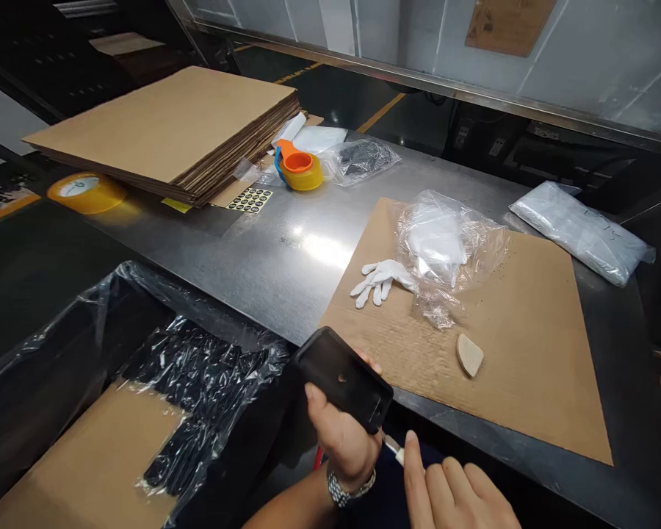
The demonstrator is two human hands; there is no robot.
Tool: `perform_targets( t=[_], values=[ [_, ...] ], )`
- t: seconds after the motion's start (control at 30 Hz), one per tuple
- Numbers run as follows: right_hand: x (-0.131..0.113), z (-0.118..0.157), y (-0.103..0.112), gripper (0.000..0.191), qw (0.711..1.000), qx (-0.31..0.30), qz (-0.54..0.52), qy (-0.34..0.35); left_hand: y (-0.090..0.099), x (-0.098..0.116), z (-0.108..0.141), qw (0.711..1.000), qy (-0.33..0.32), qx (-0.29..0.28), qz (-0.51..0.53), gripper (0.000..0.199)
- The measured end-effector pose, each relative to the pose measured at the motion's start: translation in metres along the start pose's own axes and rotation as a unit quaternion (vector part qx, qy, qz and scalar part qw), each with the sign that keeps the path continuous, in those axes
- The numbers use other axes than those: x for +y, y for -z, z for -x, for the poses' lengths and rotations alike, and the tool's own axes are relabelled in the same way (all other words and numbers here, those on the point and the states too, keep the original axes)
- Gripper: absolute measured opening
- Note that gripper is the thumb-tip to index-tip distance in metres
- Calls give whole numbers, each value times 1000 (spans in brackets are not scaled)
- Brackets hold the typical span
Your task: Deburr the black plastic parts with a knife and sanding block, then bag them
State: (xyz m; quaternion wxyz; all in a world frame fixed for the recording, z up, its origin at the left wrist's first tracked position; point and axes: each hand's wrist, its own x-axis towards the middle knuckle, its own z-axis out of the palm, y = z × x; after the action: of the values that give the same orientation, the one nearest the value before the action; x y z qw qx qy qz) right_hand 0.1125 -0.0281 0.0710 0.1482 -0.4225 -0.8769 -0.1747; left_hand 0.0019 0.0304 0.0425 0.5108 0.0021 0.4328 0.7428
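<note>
A black, rounded rectangular plastic housing [341,378] is gripped in my left hand [344,437], with the thumb along its near side and fingertips at its far edge. My right hand [452,488] is closed around a small white-handled knife [394,447], index finger stretched along the handle. The metal blade points at the housing's lower right corner; whether it touches is too small to tell. Beyond my hands, a tan wedge-shaped block [469,355] and a white glove [383,281] lie on a flat cardboard sheet [529,353].
Clear plastic bags [446,250] rest on the cardboard, and a wrapped bundle [581,231] lies at right. A cardboard stack [170,125], tape dispenser [300,169], tape roll [85,192] and sticker sheet [250,200] occupy the metal table [275,257]. At left stands a plastic-lined bin [126,275] containing black wrapped pieces.
</note>
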Motion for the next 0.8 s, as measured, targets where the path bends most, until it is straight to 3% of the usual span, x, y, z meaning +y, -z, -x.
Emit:
perform_targets(
  t=[0.27, 0.43, 0.8],
  values=[
    [14, 6, -6, 22, 998, -33, -35, -49, -4, 6, -3, 993, 114, 10, 5, 50],
    [27, 12, -7, 38, 995, -63, -48, -66, -5, 7, -4, 983, 180, -14, -19, 43],
    [31, 21, 2, 30, 993, -105, -45, -35, -5, 7, 1, 978, 190, -81, -30, 48]
  ],
)
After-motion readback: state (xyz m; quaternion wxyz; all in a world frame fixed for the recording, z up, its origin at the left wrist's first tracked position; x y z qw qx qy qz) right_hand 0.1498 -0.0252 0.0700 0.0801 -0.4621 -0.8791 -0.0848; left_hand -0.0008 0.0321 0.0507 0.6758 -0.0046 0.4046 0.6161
